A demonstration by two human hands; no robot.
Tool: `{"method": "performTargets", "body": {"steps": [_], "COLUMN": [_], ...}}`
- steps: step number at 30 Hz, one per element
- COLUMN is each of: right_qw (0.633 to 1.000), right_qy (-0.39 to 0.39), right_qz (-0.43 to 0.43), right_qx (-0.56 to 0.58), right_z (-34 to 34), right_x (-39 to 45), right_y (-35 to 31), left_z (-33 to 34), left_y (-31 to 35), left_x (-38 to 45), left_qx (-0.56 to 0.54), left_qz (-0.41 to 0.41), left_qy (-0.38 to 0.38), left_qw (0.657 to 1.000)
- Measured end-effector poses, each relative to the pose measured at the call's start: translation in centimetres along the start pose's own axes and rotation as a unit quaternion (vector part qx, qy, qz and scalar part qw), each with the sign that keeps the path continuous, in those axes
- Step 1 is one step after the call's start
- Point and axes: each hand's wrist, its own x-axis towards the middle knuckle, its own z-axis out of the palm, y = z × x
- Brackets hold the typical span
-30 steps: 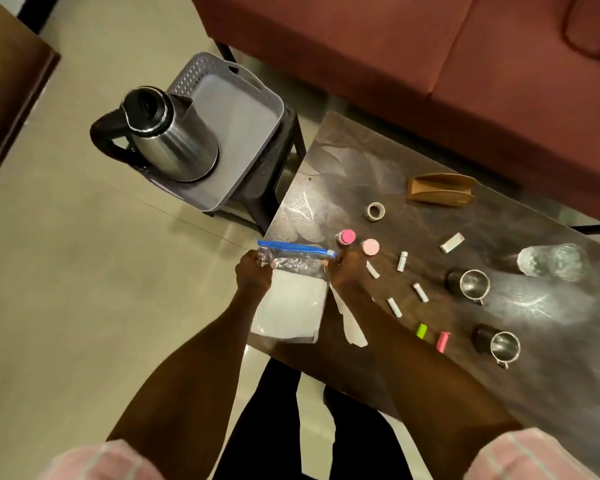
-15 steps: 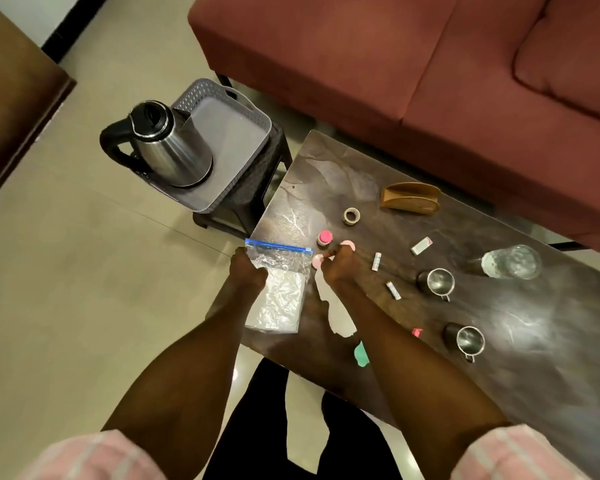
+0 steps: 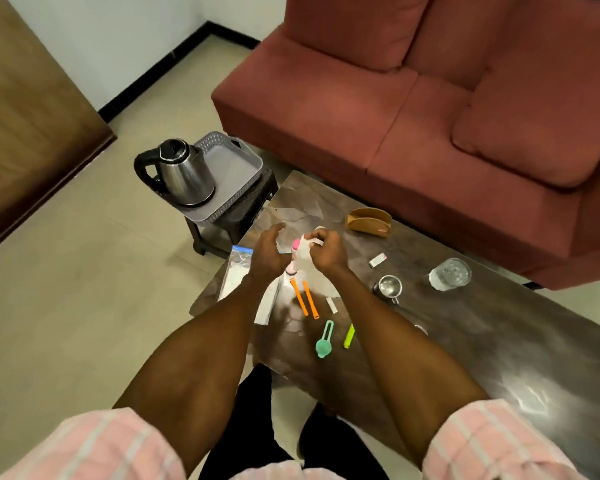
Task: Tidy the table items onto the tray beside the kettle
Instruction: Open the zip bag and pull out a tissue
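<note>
At the bottom of the frame, two pink checked sleeves [image 3: 492, 441] lead up into bare forearms that reach over the near corner of a dark table [image 3: 499, 358].

Low in the middle of the frame a green clip [image 3: 324, 342] and a yellow-green stick [image 3: 349, 336] lie on the table, just beside each other. A little farther up, two orange strips [image 3: 305, 301] lie side by side, with a small white stick [image 3: 332, 305] to their right.

At the table's left edge a clear zip bag [image 3: 238, 271] with a blue seal lies flat, partly hidden under the left forearm. The left hand [image 3: 269, 252] hovers above it, fingers loosely curled and grasping nothing.

The right hand [image 3: 326, 252], near the centre, pinches a white sheet [image 3: 303, 258] in curled fingers. A pink cap [image 3: 296, 244] shows just left of it, and a second pink cap [image 3: 291, 269] below that.

To the right sit a metal cup [image 3: 389, 287], a small white packet [image 3: 377, 260] and a clear glass [image 3: 450, 274], well apart from one another. A brown holder [image 3: 369, 221] stands farther back.

Left of centre, beyond the table corner, a grey tray [image 3: 236, 168] rests on a dark stool [image 3: 236, 216], and a steel kettle [image 3: 182, 174] stands on its left part. A red sofa [image 3: 430, 98] fills the upper right.
</note>
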Motion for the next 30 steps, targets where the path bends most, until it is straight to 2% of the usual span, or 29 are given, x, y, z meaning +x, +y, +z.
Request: {"method": "performTargets", "body": {"steps": [4,8,12,16,25,30], "right_qw": [0.998,0.992,0.983,0.968,0.921,0.898], "right_qy": [0.005,0.04,0.062,0.117,0.22,0.275], "right_qz": [-0.056,-0.106,-0.159,-0.207,-0.317,-0.337], "right_qx": [0.023,0.05,0.073,0.084,0.049,0.065], "right_z": [-4.8,-11.0,-18.4,-25.7,-38.6,-43.5], "right_x": [-0.8,-1.5,-2.4,-3.7,-8.2,-10.8], "right_y": [-2.9,-6.6,-11.0,-15.8,-27.7,-32.8], "left_z": [0.8,0.7,-0.5,-2.1,-6.0,-7.5], "left_y": [6.1,12.9,20.4,28.7,46.6,52.1], "left_x": [0.0,0.3,0.4,0.2,-2.6,-4.3], "left_qx": [0.035,-0.032,-0.052,-0.05,-0.089,-0.066], "left_qz": [0.046,0.054,0.104,0.176,0.355,0.379], "left_qy": [-0.036,-0.035,-0.065,-0.048,-0.032,-0.027], "left_qw": [0.998,0.997,0.991,0.982,0.93,0.923]}}
